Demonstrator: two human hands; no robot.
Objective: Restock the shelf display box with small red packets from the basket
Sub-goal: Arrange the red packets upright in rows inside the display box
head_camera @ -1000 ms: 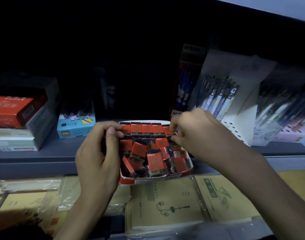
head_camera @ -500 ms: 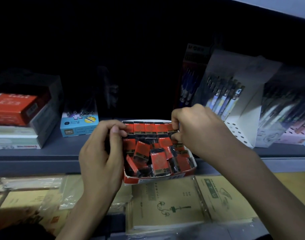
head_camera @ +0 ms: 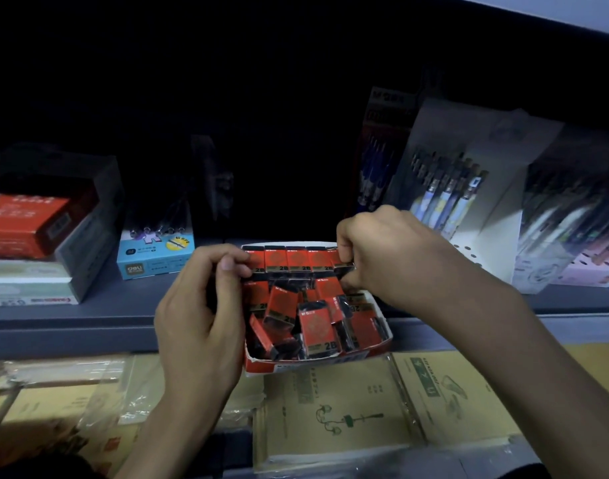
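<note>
At the front edge of a dim grey shelf in a stationery aisle, a person works with both hands over an open red-and-white display box, which juts slightly past the shelf lip above stacked kraft-paper notebooks. The box is packed with small red packets, each a flat rectangle with a pale medallion pattern on its red face, a dark band at the foot and "2B" printed there. Along the back wall a neat row of them stands upright, faces forward and edge to edge. In front of it the rest lie jumbled, tilted and overlapping at odd angles, some showing dark sides.

The left hand has its fingers curled, thumb and forefinger pinching the packet at the row's left end. The right hand is balled over the row's right end, fingertips pinching the last packet there.

A light blue carton sits just left of the box, and a red box tops a stack farther left. White pen displays stand to the right.
</note>
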